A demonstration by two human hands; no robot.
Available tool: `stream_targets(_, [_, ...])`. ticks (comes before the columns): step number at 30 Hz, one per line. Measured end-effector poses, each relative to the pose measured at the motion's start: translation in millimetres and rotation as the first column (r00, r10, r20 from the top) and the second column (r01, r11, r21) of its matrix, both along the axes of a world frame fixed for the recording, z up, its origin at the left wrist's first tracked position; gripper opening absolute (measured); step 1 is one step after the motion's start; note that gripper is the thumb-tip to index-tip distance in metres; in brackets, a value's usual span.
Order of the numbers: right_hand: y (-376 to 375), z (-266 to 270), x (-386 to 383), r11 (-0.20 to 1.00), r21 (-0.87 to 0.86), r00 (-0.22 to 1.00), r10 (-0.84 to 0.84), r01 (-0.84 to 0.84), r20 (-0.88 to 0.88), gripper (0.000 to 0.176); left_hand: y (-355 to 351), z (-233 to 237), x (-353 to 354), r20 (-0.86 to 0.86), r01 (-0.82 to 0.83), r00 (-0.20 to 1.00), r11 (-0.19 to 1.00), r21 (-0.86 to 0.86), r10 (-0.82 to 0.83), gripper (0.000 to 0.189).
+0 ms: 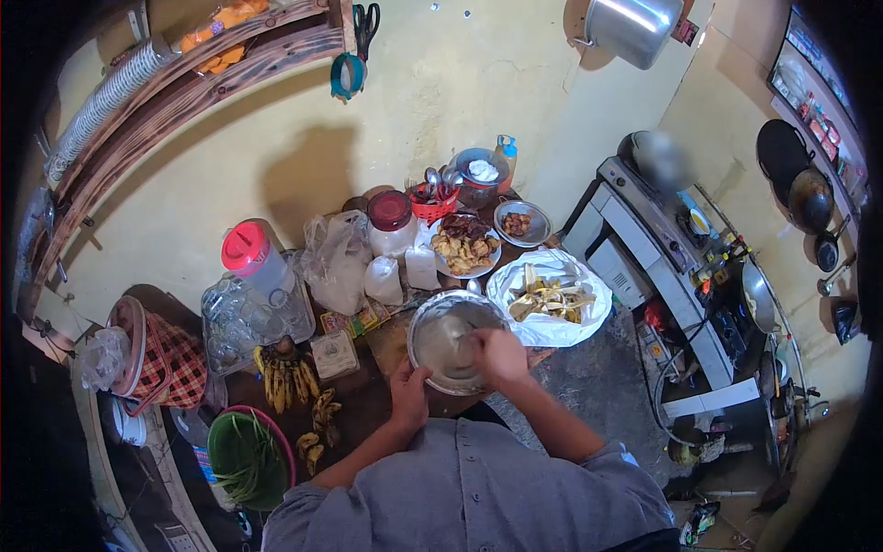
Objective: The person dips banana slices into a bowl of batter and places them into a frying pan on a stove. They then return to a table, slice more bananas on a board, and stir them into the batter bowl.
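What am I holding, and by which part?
The left hand holds the metal bowl by its near rim; the right hand is over the bowl, any hold there cannot be told.

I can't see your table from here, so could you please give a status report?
Left hand grips metal bowl at its rim. Right hand down in the bowl, grip unclear. White bag of banana peels close beside bowl.

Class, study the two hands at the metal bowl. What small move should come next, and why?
Probably one stirring sweep of the right hand inside the metal bowl, the left hand bracing its rim: the right hand is down in the bowl, the left sits at its near rim.
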State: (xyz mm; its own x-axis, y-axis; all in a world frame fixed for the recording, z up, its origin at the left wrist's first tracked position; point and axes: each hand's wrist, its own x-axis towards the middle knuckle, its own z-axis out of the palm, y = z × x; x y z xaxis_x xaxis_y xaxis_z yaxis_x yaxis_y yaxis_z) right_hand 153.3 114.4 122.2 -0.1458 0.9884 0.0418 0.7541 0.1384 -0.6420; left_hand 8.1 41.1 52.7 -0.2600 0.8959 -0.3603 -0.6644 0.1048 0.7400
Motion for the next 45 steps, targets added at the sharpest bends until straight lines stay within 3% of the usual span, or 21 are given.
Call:
stream_targets(2, [-6,2,-2,0.968,-0.096,0.909,0.25,-0.231,0.334,0.022,0,3,0,0.03,0.01,0.999,1.0,-0.01,-0.01,0.018])
stream_targets(6, [3,-2,23,0.958,-0.23,0.851,0.259,-0.168,0.456,0.021,1,-22,-1,-0.006,0.1,0.995,0.995,-0.015,-0.1,0.021])
stream_targets(8, [12,-26,27,0.997,-0.07,0.861,0.027,0.01,0.509,0.016,3,-33,6,-0.025,0.17,0.985,0.985,-0.006,-0.17,0.025])
stream_targets(9, [8,-28,28,0.997,-0.071,0.859,0.027,0.011,0.511,0.016,4,-34,9,-0.049,0.24,0.97,0.971,0.003,-0.239,0.029])
stream_targets(11, [-2,-34,30,0.943,-0.147,0.804,0.33,-0.297,0.495,0.017,4,-35,13,-0.038,0.276,0.96,0.96,-0.04,-0.277,0.028])
stream_targets(14, [-6,-23,55,0.906,-0.303,0.767,0.414,-0.296,0.49,0.018,2,-25,15,-0.007,0.34,0.939,0.932,-0.127,-0.344,0.025])
stream_targets(15, [-1,-26,58,0.907,-0.303,0.768,0.411,-0.293,0.491,0.018,2,-22,16,0.015,0.369,0.928,0.914,-0.17,-0.372,0.024])
stream_targets(17, [10,-38,64,0.977,-0.212,0.807,0.12,0.006,0.578,0.018,4,-21,22,-0.03,0.38,0.923,0.919,-0.101,-0.385,0.021])
stream_targets(19, [-3,-28,47,0.983,-0.178,0.823,0.132,-0.038,0.553,0.018,4,-23,26,-0.074,0.391,0.917,0.92,-0.037,-0.393,0.019])
stream_targets(22, [-20,-10,39,0.972,-0.13,0.84,0.232,-0.193,0.49,0.02,9,-32,26,0.072,0.367,0.928,0.93,-0.012,-0.365,0.02])
stream_targets(24, [-20,-3,56,0.905,-0.319,0.803,0.404,-0.281,0.438,0.019,7,-35,21,0.02,0.316,0.949,0.944,-0.097,-0.315,0.023])
stream_targets(26, [-4,-12,58,0.938,-0.322,0.76,0.302,-0.129,0.576,0.018,5,-32,18,0.024,0.3,0.954,0.952,-0.062,-0.299,0.024])
stream_targets(28, [4,-19,56,0.997,-0.07,0.852,0.07,-0.04,0.519,0.019,3,-24,17,0.033,0.283,0.959,0.959,-0.027,-0.282,0.024])
stream_targets(30, [-4,-23,50,0.998,0.001,0.909,0.056,-0.062,0.413,0.018,4,-17,15,0.063,0.287,0.956,0.958,-0.014,-0.286,0.025])
stream_targets(32, [-11,-27,48,0.908,-0.061,0.847,0.409,-0.414,0.338,0.018,5,-16,8,0.066,0.266,0.962,0.964,0.001,-0.266,0.025])
stream_targets(34, [-8,-11,56,0.902,-0.09,0.836,0.426,-0.422,0.347,0.019,5,-17,2,0.069,0.243,0.967,0.97,0.012,-0.243,0.026])
stream_targets(36, [3,-3,58,0.979,-0.107,0.834,0.203,-0.172,0.513,0.018,5,-19,0,0.048,0.223,0.973,0.974,0.045,-0.225,0.027])
stream_targets(38, [0,-5,46,0.991,0.003,0.87,0.115,-0.132,0.48,0.015,5,-13,2,0.042,0.228,0.972,0.973,0.046,-0.23,0.027])
stream_targets(40, [-7,-5,30,0.956,0.108,0.872,0.199,-0.274,0.448,0.013,6,-9,1,0.034,0.225,0.973,0.973,0.048,-0.227,0.027])
stream_targets(41, [-14,8,30,0.912,-0.009,0.775,0.354,-0.41,0.524,0.015,7,-8,-1,0.024,0.216,0.976,0.975,0.04,-0.217,0.027])
stream_targets(45, [-4,23,51,0.887,-0.093,0.72,0.424,-0.452,0.549,0.02,5,-4,-10,0.057,0.182,0.982,0.983,0.013,-0.182,0.026])
